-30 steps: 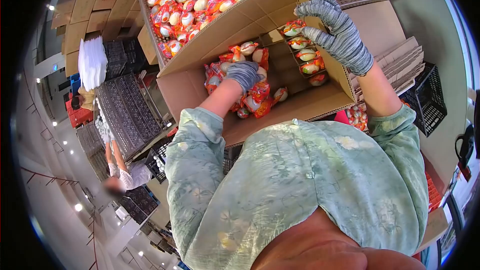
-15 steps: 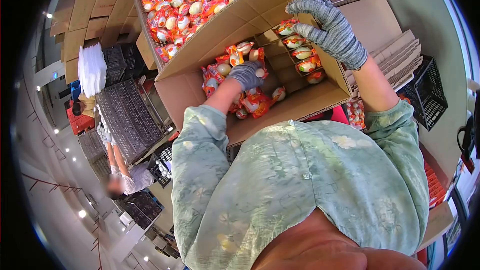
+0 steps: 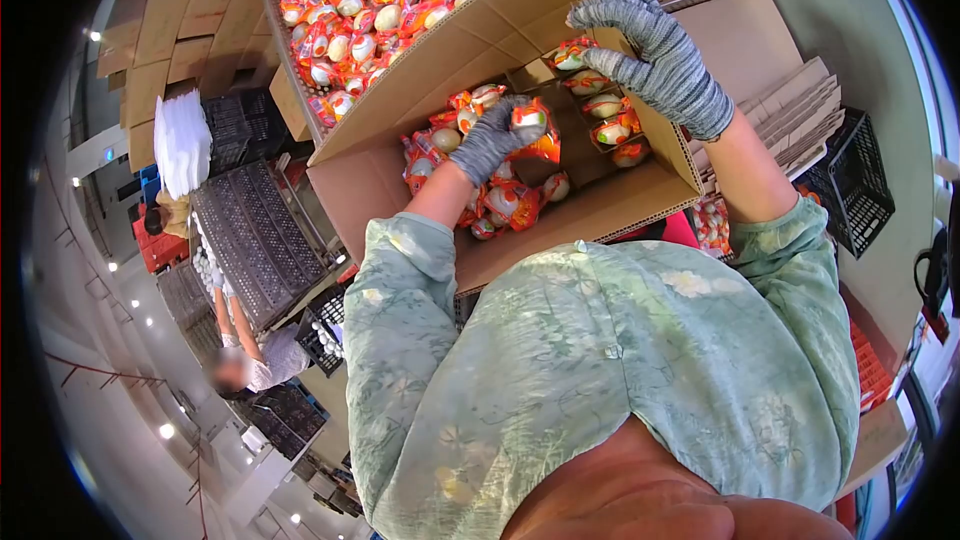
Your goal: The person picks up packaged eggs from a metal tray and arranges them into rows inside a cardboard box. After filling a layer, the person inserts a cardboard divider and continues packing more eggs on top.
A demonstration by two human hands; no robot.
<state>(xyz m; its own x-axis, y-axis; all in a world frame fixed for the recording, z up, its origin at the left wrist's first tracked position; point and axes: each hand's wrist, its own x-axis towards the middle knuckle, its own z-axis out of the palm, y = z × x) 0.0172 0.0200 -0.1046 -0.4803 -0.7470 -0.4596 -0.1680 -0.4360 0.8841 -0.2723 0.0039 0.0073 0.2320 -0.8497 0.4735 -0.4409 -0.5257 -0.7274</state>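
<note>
My left hand (image 3: 490, 145), in a grey knit glove, is inside an open cardboard box (image 3: 375, 180). Its fingers are closed on a wrapped egg (image 3: 530, 120) in clear, red and orange film. Below and left of that hand, more wrapped eggs (image 3: 505, 205) lie loosely heaped in the box. My right hand (image 3: 655, 60), gloved alike, grips the box's right wall, with thumb and fingers on either side of its edge. Along that wall, several wrapped eggs (image 3: 605, 106) sit in a row of divider cells.
A perforated metal tray (image 3: 285, 70) heaped with wrapped eggs stands behind the box. Flat cardboard pieces (image 3: 775, 125) and a black crate (image 3: 850, 185) are at right. Stacked cartons (image 3: 190, 20) and dark crates (image 3: 262, 240) stand at left, where another person (image 3: 265, 360) works.
My left hand has lifted slightly and turned, bringing the wrapped egg into clearer view at its fingertips. My right hand stays on the box wall.
</note>
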